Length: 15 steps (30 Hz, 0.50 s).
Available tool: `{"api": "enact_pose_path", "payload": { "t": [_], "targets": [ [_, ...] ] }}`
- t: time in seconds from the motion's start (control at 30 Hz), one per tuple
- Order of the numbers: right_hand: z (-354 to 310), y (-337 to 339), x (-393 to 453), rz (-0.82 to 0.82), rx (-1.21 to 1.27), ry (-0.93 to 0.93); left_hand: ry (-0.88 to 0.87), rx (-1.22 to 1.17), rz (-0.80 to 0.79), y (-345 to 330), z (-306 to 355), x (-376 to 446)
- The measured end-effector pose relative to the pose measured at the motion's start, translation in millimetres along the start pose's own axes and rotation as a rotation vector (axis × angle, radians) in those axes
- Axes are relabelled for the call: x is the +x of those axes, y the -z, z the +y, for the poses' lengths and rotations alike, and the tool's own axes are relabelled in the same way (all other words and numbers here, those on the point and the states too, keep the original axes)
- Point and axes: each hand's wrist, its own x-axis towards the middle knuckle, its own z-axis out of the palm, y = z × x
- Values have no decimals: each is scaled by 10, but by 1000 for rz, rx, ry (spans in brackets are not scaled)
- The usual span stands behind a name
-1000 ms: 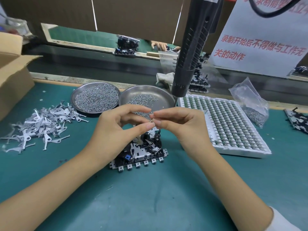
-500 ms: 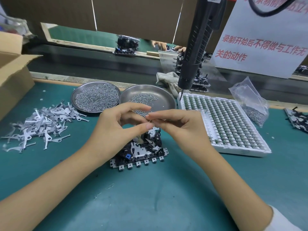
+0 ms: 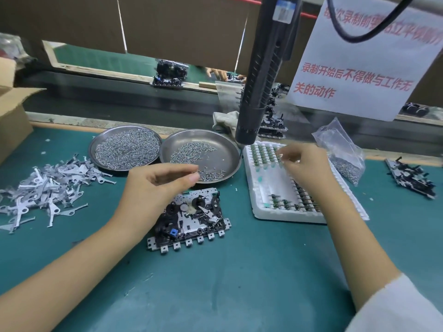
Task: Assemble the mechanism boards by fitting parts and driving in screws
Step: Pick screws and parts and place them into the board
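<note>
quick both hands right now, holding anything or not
Left hand: fingers curled, thumb and forefinger pinched together above the mechanism board; what it holds cannot be told.
Right hand: over the white foam tray, grasp cannot be told.

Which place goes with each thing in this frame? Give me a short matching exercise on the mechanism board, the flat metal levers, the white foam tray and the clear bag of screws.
Things:
1. mechanism board
2. flat metal levers
3. white foam tray
4. clear bag of screws

Places:
A. piled at the mat's left
B. under the right hand
C. right of the tray, at the mat's far edge
D. below the left hand, mat centre

Pairs: 1-D, 2-A, 3-B, 4-C
</note>
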Motion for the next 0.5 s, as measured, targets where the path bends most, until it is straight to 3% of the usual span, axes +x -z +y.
{"api": "enact_pose_path", "payload": {
  "t": [0.3, 0.5],
  "targets": [
    [-20, -91, 314, -207, -516, 125, 42, -23, 54, -19, -50, 17],
    [-54, -91, 339, -188, -589, 203, 42, -10, 45, -12, -63, 13]
  ]
}}
